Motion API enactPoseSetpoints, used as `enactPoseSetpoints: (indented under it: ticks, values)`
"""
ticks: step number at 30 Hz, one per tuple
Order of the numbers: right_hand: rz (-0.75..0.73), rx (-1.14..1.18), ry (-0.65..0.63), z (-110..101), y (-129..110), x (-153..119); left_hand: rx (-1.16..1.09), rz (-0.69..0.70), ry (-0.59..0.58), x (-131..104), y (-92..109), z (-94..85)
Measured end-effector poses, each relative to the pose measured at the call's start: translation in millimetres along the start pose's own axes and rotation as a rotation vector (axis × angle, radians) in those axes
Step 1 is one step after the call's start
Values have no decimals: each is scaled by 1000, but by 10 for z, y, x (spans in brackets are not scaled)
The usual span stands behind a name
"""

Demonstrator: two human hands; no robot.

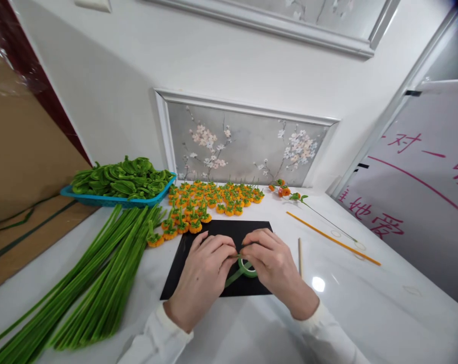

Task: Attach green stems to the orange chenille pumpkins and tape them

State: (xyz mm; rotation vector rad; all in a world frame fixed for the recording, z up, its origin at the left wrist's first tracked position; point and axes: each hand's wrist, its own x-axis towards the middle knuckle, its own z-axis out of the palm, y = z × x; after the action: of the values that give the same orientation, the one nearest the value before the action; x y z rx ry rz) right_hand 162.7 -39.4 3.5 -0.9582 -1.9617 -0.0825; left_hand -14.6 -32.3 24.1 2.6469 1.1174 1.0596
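My left hand (206, 268) and my right hand (276, 263) meet fingertip to fingertip above a black mat (221, 227). Both are closed in a pinch. A tiny green bit shows between the fingertips, too small to name. Just below them lies a roll of green tape (247, 274) with a white core, partly covered by my right fingers. A loose strip of green tape (233, 278) runs from the roll toward my left thumb.
Left, long green pipe cleaners (111, 273) lie in a bundle. A blue tray (153, 199) holds green fuzzy leaves (124, 177). Orange flower heads (213, 194) with green stems stand behind the mat. Rightward are a wooden stick (300, 257), an orange pipe cleaner (333, 237) and a wire-stemmed flower spray (295, 196).
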Motion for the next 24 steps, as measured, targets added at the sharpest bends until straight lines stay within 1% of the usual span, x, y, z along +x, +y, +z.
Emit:
enactPoseSetpoints:
  ticks: [5, 12, 15, 19, 24]
  values:
    - [-24, -54, -75, -10, 5, 14, 47, 2, -10, 0, 3, -10]
    - [-10, -112, -188, -39, 2, 30, 160, 9, -52, 12, 27, -14]
    - [3, -139, -232, -39, -2, 33, 204, 16, -29, 5, 33, -11]
    - [30, -135, -237, -23, -19, 31, 231, 32, 21, -8, 52, -14]
    - [24, -130, -253, -1, -22, 22, 243, 73, 41, -12, 49, -13]
